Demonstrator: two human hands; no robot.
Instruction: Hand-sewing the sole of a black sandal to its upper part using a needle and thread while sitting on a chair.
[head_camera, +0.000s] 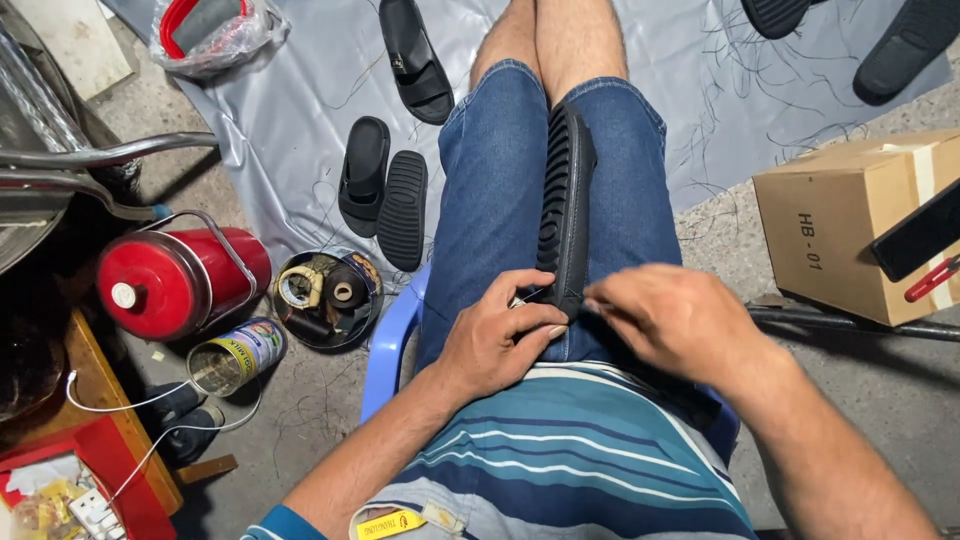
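A black rubber sandal (565, 200) stands on its edge between my thighs, sole ribs facing left. My left hand (497, 335) grips its near end, fingers curled around the heel. My right hand (668, 318) pinches at the same near end from the right, fingertips touching the sandal's edge, perhaps holding something thin that I cannot make out. I sit on a blue plastic chair (392, 335), in denim shorts and a striped shirt.
Two black sandals (383, 190) lie on a grey sheet (300, 110) to the left, another (415, 60) farther up, more at top right. A round tin (325, 298) with thread spools, a can (235, 357), a red flask (180, 280) and a cardboard box (850, 225) stand nearby.
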